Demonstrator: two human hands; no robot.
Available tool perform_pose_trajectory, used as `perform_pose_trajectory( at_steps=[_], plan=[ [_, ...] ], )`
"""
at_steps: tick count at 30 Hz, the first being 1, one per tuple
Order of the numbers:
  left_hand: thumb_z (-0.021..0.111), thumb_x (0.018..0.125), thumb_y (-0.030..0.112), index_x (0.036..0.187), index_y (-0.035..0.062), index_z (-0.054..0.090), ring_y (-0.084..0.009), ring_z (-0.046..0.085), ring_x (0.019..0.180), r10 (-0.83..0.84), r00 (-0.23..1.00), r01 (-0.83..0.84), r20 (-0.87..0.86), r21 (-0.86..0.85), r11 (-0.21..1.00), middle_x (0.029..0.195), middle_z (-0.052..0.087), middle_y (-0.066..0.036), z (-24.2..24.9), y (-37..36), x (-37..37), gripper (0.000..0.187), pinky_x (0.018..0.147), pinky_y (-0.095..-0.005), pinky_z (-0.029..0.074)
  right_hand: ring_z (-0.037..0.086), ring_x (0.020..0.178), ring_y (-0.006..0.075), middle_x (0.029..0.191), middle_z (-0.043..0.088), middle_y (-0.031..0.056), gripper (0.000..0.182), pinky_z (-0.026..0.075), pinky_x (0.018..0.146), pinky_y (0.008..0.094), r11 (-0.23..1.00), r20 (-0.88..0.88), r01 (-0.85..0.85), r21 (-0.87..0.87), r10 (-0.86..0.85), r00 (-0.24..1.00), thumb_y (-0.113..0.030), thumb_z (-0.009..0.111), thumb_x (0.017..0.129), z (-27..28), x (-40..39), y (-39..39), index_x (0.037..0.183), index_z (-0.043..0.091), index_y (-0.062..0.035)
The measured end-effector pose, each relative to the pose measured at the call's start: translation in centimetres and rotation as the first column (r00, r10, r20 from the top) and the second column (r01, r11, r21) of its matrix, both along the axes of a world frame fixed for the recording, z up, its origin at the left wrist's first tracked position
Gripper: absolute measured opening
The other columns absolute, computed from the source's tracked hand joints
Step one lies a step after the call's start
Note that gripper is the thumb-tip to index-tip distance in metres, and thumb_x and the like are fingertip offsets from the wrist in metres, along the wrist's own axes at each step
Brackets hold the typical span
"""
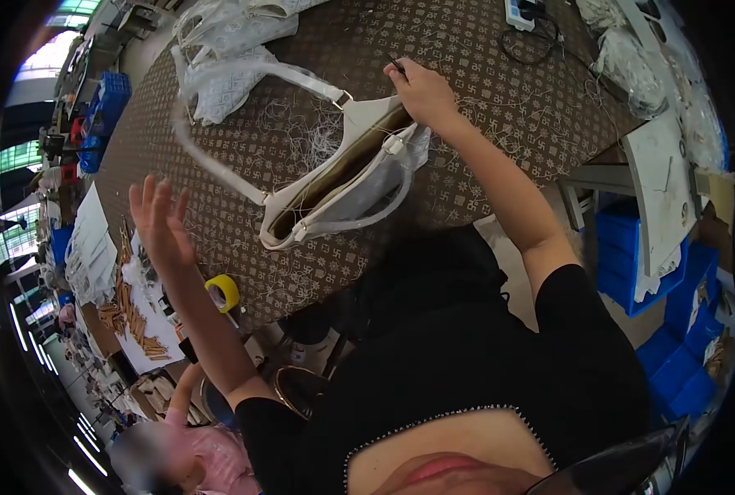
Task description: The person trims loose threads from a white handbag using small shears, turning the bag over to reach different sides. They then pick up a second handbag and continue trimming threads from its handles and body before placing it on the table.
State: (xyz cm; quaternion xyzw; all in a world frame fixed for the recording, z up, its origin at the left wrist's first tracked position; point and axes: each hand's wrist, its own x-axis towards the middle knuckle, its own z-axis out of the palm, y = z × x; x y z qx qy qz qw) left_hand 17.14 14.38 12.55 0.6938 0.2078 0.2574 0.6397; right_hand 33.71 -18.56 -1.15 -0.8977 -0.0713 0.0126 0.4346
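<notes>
A white handbag [371, 183] stands on the brown patterned table with its top gaping and its tan lining showing. Its far strap [219, 175], in a clear wrapping, arches out to the left, and the near strap loops over the front side. My right hand [427, 97] is closed beyond the bag's right end, around a small dark pointed tool [396, 63] whose tip pokes out past the fingers. Fingers apart, my left hand [163, 223] is raised left of the bag and holds nothing. Loose white threads [314, 136] lie behind the bag.
More wrapped white bags [227, 82] lie at the table's far left. A yellow tape roll [222, 293] sits by my left forearm. At the far right are a power strip [520, 15] and plastic bags [631, 78]. Blue bins [623, 256] stand below right; a person in pink [219, 458] is lower left.
</notes>
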Motion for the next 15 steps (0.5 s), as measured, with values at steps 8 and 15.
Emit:
perform_pose_trajectory(
  at_steps=[8, 15],
  plan=[
    [0.066, 0.077, 0.014, 0.122, 0.0087, 0.047, -0.0332, 0.026, 0.131, -0.264, 0.894, 0.322, -0.362, 0.929, -0.183, 0.136, 0.037, -0.01, -4.9, -9.1, -7.2, 0.05, 0.106, -0.0536, 0.016, 0.06, 0.085, 0.0328, 0.088, 0.065, 0.0112, 0.028, 0.046, 0.072, 0.0439, 0.999, -0.038, -0.015, -0.034, 0.014, 0.999, -0.033, 0.04, 0.09, -0.6, 0.8, 0.6, 0.098, 0.061, -0.0157],
    [0.058, 0.081, 0.006, 0.122, 0.0047, 0.049, -0.0319, 0.053, 0.107, -0.343, 0.871, 0.467, -0.351, 0.809, 0.358, 0.128, 0.046, -0.014, -5.0, -7.8, -1.9, 0.042, 0.087, -0.0395, 0.043, 0.059, 0.09, 0.0321, 0.095, 0.064, 0.0112, 0.028, 0.046, 0.076, 0.0433, 0.997, -0.014, -0.026, -0.078, 0.025, 1.0, -0.032, 0.04, 0.088, -1.9, 3.4, 1.1, 0.098, 0.06, -0.0161]
  ],
)
